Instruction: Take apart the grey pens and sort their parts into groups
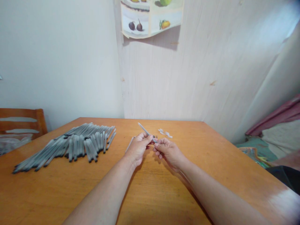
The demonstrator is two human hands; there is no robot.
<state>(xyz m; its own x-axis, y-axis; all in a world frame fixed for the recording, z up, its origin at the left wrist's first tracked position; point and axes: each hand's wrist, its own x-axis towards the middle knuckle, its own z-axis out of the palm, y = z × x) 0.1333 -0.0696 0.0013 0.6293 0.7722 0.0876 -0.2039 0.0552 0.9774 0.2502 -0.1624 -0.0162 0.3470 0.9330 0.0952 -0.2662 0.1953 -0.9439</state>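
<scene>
Both my hands meet over the middle of the table, closed on one slim grey pen (144, 128) that slants up to the left. My left hand (138, 148) pinches its barrel between thumb and fingers. At the lower right end of the same pen, my right hand (168, 151) has its thumb and fingertips pressed together; they partly hide that end. Another pale pen (129, 144) lies on the table, partly covered by my left hand. Small dark pieces, too small to name, show just behind the fingers.
A large pile of grey pens with black ends (79, 142) spreads over the left of the wooden table (150, 200). Several small whitish pieces (165, 133) lie beyond my right hand. A wooden chair (21, 120) stands at left; fabric (283, 137) is heaped off the right edge.
</scene>
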